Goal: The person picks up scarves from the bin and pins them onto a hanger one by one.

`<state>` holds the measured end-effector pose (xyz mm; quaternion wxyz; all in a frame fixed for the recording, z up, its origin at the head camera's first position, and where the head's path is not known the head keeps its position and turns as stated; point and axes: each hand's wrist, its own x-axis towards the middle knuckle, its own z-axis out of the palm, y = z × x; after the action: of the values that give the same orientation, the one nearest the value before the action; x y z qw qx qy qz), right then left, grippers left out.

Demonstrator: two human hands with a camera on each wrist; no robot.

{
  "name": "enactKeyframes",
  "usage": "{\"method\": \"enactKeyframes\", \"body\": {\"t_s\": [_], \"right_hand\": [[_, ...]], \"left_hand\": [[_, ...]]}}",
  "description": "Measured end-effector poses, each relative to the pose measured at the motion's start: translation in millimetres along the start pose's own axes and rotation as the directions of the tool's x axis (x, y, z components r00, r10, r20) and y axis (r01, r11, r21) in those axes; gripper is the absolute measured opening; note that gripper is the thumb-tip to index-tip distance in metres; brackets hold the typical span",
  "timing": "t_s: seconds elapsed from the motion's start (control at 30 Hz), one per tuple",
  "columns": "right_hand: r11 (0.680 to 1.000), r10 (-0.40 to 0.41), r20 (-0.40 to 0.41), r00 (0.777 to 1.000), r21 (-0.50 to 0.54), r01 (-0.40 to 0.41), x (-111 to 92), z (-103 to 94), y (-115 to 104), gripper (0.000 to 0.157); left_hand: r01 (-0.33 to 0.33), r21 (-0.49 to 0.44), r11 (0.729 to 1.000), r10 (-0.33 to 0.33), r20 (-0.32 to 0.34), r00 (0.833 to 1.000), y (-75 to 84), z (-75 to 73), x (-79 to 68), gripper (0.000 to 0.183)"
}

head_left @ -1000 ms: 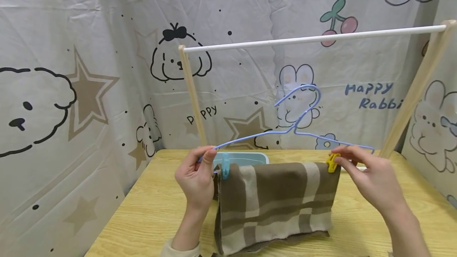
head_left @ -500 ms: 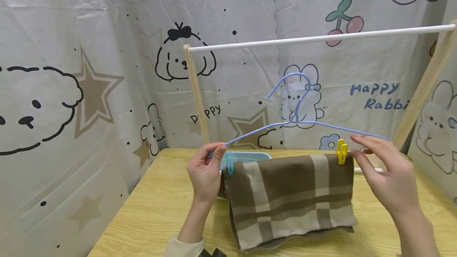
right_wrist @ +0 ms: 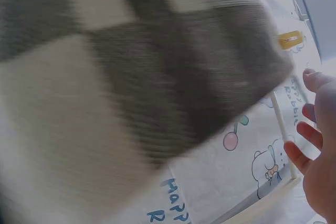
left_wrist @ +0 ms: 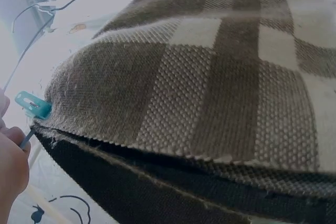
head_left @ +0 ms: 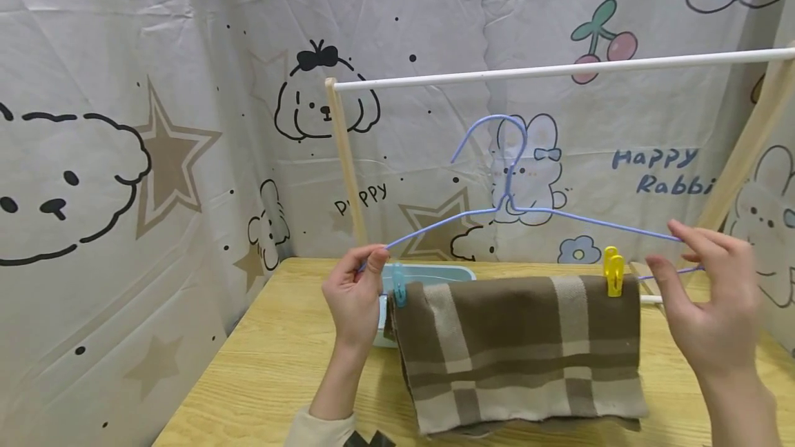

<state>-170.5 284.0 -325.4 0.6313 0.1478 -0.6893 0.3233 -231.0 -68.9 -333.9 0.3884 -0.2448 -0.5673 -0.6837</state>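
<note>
A blue wire clothes hanger [head_left: 508, 203] is held up over the table, hook at the top. My left hand [head_left: 354, 295] grips its left corner between thumb and fingers. Over the lower bar hangs a folded brown and cream checked cloth [head_left: 497, 343]. A teal clothes peg [head_left: 399, 286] clips the cloth's left top corner, and a yellow clothes peg [head_left: 614, 274] its right one. At the hanger's right end is my right hand [head_left: 714, 295], thumb and fingers apart, fingertips by the upper wire. In the right wrist view its fingers [right_wrist: 310, 135] are spread beside the cloth.
Behind the hanger stands a rack with a white rail [head_left: 546, 72] and wooden legs [head_left: 348, 164]. A light blue basin [head_left: 444, 272] sits on the wooden table [head_left: 267, 336], partly behind the cloth. A patterned curtain [head_left: 205, 54] surrounds the table.
My right hand has let go of the yellow peg and moved right to the hanger's end. The hanger's hook has tipped up and left; the cloth has shifted right in view.
</note>
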Motion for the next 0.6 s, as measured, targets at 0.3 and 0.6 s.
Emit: {"method": "enactKeyframes", "body": {"t_s": [0.3, 0.6], "right_hand": [[0.999, -0.038, -0.039, 0.999, 0.029, 0.039, -0.3, -1.4, -2.4, 0.026], [0.992, 0.036, -0.144, 0.989, 0.125, -0.018, 0.2, -2.8, -4.3, 0.026]], "left_hand": [[0.079, -0.025, 0.997, -0.079, 0.026, 0.997, -5.1, 0.1, 1.1, 0.020], [0.165, 0.048, 0.985, -0.171, 0.185, 0.968, -4.6, -5.3, 4.3, 0.020]]}}
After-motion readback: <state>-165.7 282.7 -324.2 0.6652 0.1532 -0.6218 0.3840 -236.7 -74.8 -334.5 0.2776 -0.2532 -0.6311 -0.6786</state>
